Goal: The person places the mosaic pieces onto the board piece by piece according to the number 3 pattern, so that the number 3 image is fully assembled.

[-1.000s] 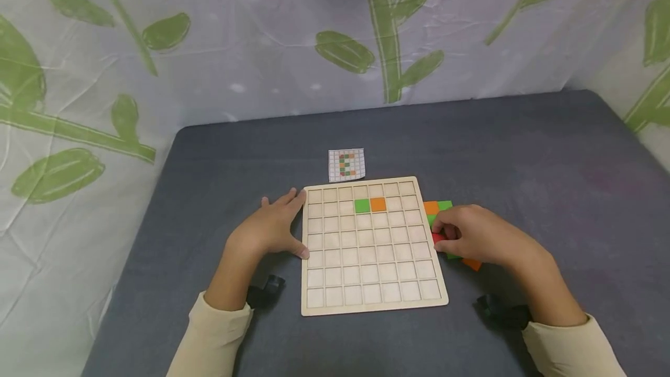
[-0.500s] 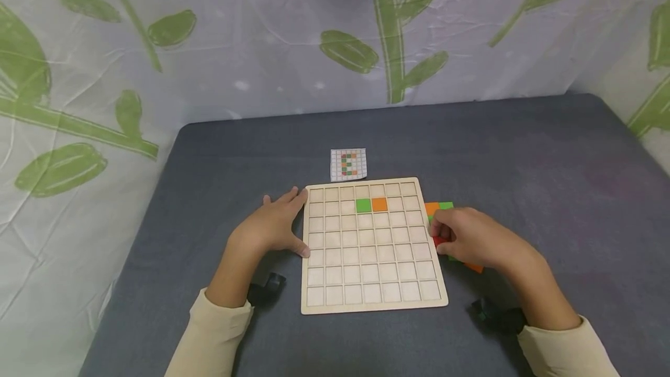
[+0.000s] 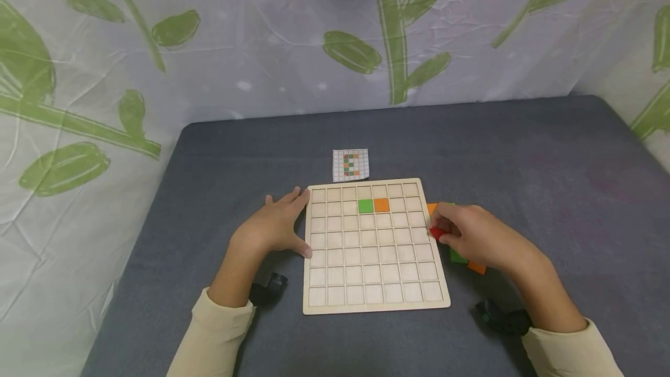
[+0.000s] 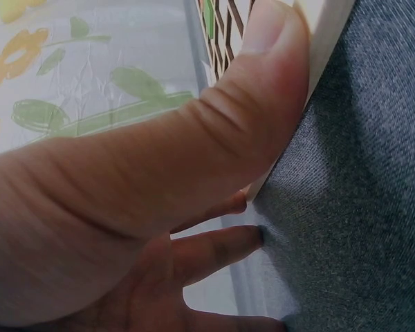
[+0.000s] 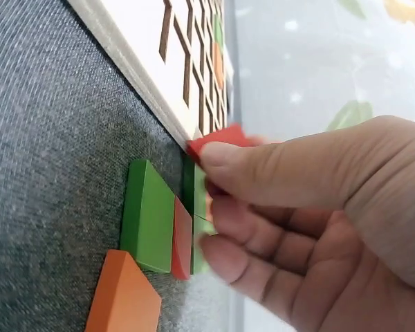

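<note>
A wooden grid board [image 3: 362,272] lies flat in the head view, with a green tile [image 3: 365,206] and an orange tile [image 3: 381,205] side by side in its second row. My left hand [image 3: 269,227] spreads along the board's left side, its thumb [image 4: 263,83] resting on the edge and its fingers straight. Beside the right edge, my right hand [image 3: 478,234] pinches a small red tile [image 5: 225,138] between thumb and fingertips, raised off the tabletop. Below it lie a green tile [image 5: 151,221], a red piece [image 5: 182,238] and an orange tile [image 5: 124,297], partly hidden by the hand in the head view.
A small paper card [image 3: 350,165] printed with a coloured grid pattern lies just beyond the board. Dark grey cloth [image 3: 523,150] covers the table. A hanging sheet [image 3: 251,45] painted with plants closes off the back and sides.
My right hand has lifted the red tile from the loose pieces beside the board. The left hand stays at the board's left edge. The whole head view has shifted slightly.
</note>
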The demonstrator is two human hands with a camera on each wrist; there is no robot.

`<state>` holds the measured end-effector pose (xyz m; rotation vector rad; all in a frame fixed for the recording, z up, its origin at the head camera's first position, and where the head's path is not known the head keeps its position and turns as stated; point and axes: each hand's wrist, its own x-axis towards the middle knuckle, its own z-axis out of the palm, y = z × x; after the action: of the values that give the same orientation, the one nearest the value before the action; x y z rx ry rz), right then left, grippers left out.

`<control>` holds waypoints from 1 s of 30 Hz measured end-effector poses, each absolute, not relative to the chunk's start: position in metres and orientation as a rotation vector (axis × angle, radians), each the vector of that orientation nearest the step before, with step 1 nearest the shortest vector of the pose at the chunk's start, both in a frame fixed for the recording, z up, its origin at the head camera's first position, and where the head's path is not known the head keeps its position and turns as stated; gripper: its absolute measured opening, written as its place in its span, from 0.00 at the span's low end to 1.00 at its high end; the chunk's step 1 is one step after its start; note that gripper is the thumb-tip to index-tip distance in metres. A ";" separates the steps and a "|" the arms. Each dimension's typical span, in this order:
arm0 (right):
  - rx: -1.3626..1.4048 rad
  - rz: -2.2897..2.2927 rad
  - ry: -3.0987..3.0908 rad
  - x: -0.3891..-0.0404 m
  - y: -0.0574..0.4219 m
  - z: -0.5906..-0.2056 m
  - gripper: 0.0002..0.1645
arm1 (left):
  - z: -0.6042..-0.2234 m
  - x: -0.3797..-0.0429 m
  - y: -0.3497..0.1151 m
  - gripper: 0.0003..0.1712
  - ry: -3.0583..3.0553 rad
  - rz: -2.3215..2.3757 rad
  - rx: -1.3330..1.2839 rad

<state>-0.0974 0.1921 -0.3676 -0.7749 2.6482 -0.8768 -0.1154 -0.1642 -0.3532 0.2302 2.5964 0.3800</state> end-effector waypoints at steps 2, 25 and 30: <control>-0.836 -0.914 2.655 -0.098 0.191 -0.368 0.15 | -0.354 -0.115 -0.164 0.71 2.595 0.381 0.223; -0.886 -1.040 2.663 -0.097 0.172 -0.381 0.17 | -0.351 -0.116 -0.163 0.71 2.600 0.372 0.226; -0.852 -1.107 2.660 -0.097 0.171 -0.383 0.22 | -0.352 -0.116 -0.163 0.71 2.601 0.367 0.229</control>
<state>-0.0965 0.1711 -0.3827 -0.8518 2.6602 -1.1065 -0.1159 -0.1625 -0.3522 0.2294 2.6011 0.3675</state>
